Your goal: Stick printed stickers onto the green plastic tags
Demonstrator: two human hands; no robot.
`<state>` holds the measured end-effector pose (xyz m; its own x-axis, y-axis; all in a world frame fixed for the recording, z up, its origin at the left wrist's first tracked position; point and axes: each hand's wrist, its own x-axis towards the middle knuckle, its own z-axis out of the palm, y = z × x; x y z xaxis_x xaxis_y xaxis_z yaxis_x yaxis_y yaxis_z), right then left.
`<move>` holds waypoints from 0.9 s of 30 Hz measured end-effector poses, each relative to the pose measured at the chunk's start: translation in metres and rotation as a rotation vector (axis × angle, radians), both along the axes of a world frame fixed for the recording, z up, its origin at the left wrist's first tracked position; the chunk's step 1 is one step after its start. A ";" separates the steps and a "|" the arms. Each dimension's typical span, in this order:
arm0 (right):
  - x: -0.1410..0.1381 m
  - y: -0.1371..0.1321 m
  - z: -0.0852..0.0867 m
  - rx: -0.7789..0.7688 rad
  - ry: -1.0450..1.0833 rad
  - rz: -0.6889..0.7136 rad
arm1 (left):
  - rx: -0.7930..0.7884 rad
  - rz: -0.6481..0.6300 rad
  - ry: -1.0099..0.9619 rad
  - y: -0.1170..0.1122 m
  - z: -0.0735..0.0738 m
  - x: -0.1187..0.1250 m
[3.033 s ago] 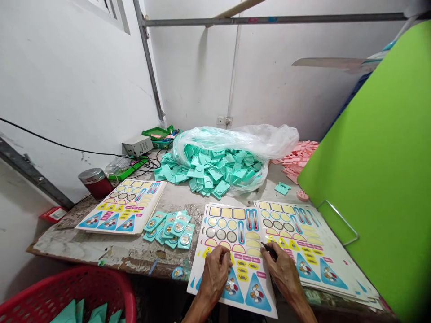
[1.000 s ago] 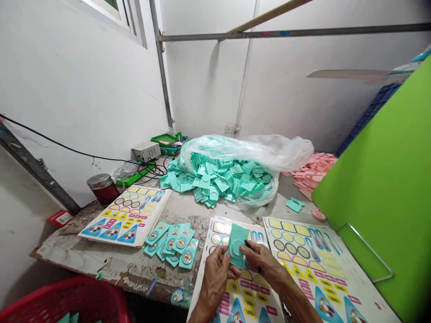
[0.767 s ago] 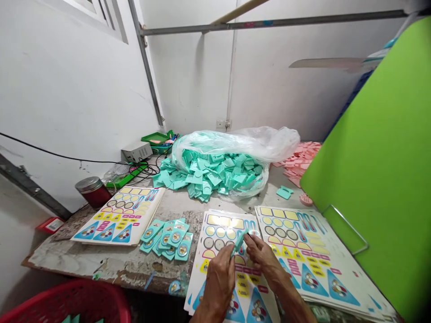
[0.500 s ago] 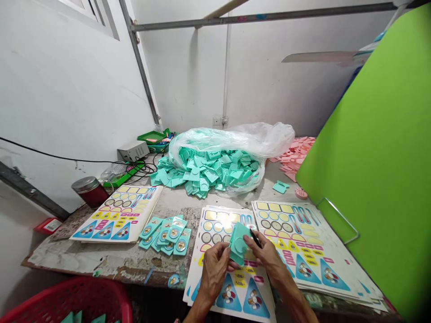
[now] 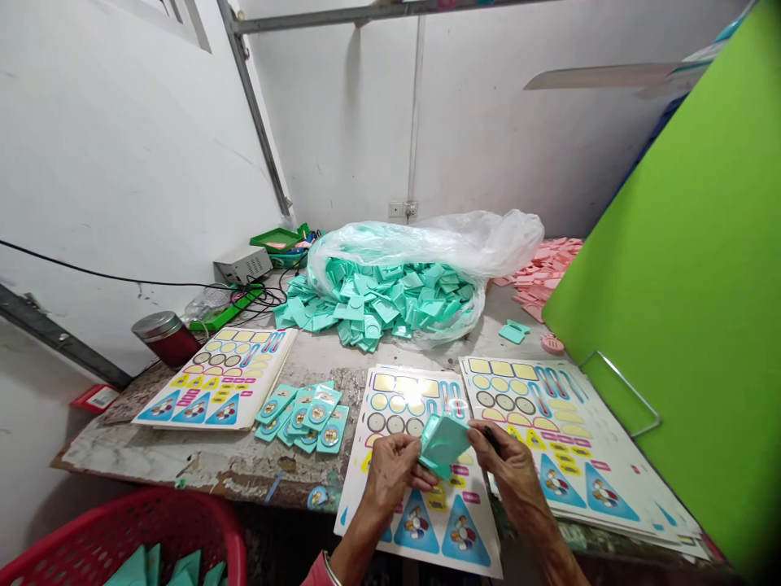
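Mint plastic tag pinched by left hand and right hand fingers, partly hidden.

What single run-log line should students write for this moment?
left hand: grips mint-green plastic piece | right hand: holds black tool, touches piece | beneath: printed sticker sheet

Bright, even light fills the scene and flattens the white wall, with only soft shadows beneath the left hand and right hand. Glare whitens the glossy sticker sheet beyond the hands, while wide-angle distortion tilts the wall pipe near the top edge.
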<state>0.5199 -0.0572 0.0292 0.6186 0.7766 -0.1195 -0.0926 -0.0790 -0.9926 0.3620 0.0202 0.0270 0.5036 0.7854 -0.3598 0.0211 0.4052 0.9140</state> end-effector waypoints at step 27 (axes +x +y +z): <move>0.010 0.083 0.020 -0.274 -0.567 0.147 | -0.265 0.244 -0.303 -0.001 -0.014 -0.012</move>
